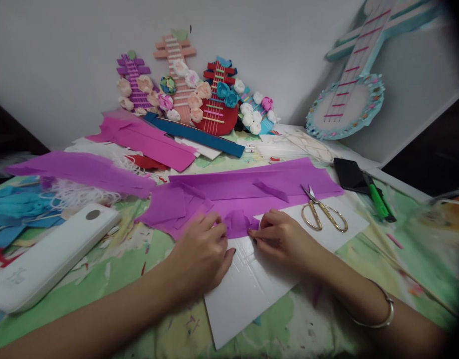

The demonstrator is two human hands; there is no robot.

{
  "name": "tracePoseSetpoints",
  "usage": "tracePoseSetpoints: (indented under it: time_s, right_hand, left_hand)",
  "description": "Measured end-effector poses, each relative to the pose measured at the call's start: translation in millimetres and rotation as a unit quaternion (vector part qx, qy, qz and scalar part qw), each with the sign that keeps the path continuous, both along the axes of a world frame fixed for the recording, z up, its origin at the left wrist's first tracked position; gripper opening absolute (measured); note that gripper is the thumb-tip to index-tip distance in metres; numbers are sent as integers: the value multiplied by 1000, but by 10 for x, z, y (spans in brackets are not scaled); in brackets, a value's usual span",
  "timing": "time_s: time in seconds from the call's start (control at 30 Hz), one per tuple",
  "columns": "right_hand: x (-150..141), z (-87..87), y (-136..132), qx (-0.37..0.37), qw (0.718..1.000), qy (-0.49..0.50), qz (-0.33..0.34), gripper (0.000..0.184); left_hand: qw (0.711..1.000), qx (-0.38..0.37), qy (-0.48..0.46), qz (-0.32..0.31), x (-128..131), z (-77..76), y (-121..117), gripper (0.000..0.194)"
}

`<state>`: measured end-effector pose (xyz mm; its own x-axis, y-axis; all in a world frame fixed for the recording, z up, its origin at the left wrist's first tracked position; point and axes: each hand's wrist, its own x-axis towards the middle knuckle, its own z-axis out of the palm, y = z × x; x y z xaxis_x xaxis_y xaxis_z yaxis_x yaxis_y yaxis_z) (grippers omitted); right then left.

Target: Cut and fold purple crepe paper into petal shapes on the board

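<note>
A small crumpled piece of purple crepe paper (238, 223) lies at the near edge of a long purple crepe sheet (252, 187). My left hand (203, 249) rests on a white board (248, 284), fingers curled against the left side of the piece. My right hand (282, 237) pinches its right side with thumb and fingertips. A silver bangle (382, 311) circles my right wrist. Gold-handled scissors (323, 212) lie just right of my right hand, blades closed.
More purple strips (83, 169) and blue paper (16, 209) lie at the left beside a white case (46, 254). Small paper guitars with flowers (192, 92) lean on the wall; a large blue one (349, 99) stands right. A green cutter (379, 199) lies far right.
</note>
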<state>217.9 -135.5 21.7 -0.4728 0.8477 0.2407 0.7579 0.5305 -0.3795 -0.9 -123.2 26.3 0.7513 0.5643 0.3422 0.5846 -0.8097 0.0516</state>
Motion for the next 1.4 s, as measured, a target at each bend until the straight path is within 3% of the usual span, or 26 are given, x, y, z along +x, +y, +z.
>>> tracePoseSetpoints:
  time_s: [0.2,0.3,0.43,0.6,0.73,0.9,0.97,1.07,1.13,1.2,1.27,1.4]
  right_hand:
    - [40,11,11,-18,1000,12,-2,20]
    - [73,9,39,-11,1000,15,17,21]
    - [105,21,80,2,998,26,61,22]
    - [135,30,120,15,991,65,119,22]
    - [143,22,148,20,988,77,134,24]
    - [144,9,168,10,984,106,141,29]
    - [142,18,148,25,983,140,114,27]
    - [89,55,61,92,977,185,50,34]
    - [3,73,-17,121,977,171,29,68]
    - [-111,61,-81,137,982,130,21,86]
    - [-217,19,-112,172,980,98,10,80]
    - [-311,-56,-99,254,963,77,-56,51]
  left_hand:
    - [999,4,6,34,4,41,-62,23]
    - [996,25,-83,-16,-31,0,-32,22]
    - [963,68,-242,-103,-92,-50,151,9]
    - [978,14,-174,-118,-160,-106,417,38]
    - [976,-33,-134,-167,-158,-147,453,28]
    - [968,-35,-155,-195,-77,-158,379,17]
    - [967,-31,-181,-179,-55,-137,351,18]
    - [968,35,-238,-74,-49,-86,310,16]
    - [959,108,-260,-8,-47,-59,281,12]
    - [954,167,-247,12,-31,-50,250,8]
    - [955,204,-215,7,0,-56,221,6]
    - [953,250,-171,-7,58,-75,179,3]
